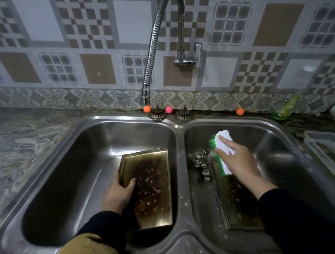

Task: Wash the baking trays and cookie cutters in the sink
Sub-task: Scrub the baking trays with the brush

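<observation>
— Two baking trays were in the double sink (174, 126), and neither looked clean, as far as I could judge. The tray in the left basin (153, 189) carried a dark burnt patch with pale flecks across its middle. The tray in the right basin (239, 207) was stained much the same.

— And the cookie cutters?

— They lay in a small metal heap (202, 164) in the right basin, just beyond the far end of that tray. Whether they had been scrubbed, I couldn't tell. No water ran from the tap (146, 97). I'd say nearly all the washing was left.

— Where were the hands?

— The left hand (119, 195) gripped the left tray by its left rim, thumb curled over onto the dirty face, fingers hidden beneath. The tray leaned up against the divider.

— The right one?

— The right hand (235, 157) lay with fingers straight along the white back of a scrubbing brush (225, 152) with green bristles, above the far end of the right tray, the cutters just to its left.
</observation>
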`<action>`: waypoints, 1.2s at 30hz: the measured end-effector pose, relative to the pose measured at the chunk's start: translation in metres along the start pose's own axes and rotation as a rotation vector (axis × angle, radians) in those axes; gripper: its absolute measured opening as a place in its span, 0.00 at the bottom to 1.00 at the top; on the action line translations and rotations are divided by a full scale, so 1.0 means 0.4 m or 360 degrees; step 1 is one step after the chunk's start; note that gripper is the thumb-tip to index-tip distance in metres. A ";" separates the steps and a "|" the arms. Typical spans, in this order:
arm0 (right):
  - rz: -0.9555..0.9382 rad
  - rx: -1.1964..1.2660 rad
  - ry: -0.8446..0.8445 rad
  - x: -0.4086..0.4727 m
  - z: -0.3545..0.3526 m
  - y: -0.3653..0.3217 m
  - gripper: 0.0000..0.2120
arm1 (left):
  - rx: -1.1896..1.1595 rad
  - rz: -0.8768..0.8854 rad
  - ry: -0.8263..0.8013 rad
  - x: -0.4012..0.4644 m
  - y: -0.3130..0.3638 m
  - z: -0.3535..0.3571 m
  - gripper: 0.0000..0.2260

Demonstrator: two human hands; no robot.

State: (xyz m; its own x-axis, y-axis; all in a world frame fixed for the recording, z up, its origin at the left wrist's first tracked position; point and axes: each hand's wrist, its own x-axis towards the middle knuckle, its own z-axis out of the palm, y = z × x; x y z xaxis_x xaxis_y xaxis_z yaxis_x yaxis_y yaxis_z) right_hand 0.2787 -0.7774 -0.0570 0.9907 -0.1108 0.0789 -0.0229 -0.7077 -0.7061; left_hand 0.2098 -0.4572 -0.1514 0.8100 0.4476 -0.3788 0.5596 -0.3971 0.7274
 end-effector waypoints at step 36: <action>0.0112 -0.0360 -0.0353 -0.022 -0.168 0.237 0.31 | 0.1407 0.0709 0.0246 -0.106 0.413 0.204 0.13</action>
State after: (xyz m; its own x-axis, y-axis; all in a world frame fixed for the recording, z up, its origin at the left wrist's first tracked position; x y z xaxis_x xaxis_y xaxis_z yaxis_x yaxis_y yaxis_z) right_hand 0.2589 -0.8903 -0.0771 0.9901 -0.0279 -0.1376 -0.0972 -0.8435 -0.5283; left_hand 0.2824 -0.6072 -0.0619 0.9810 0.1874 -0.0510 0.1909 -0.9788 0.0743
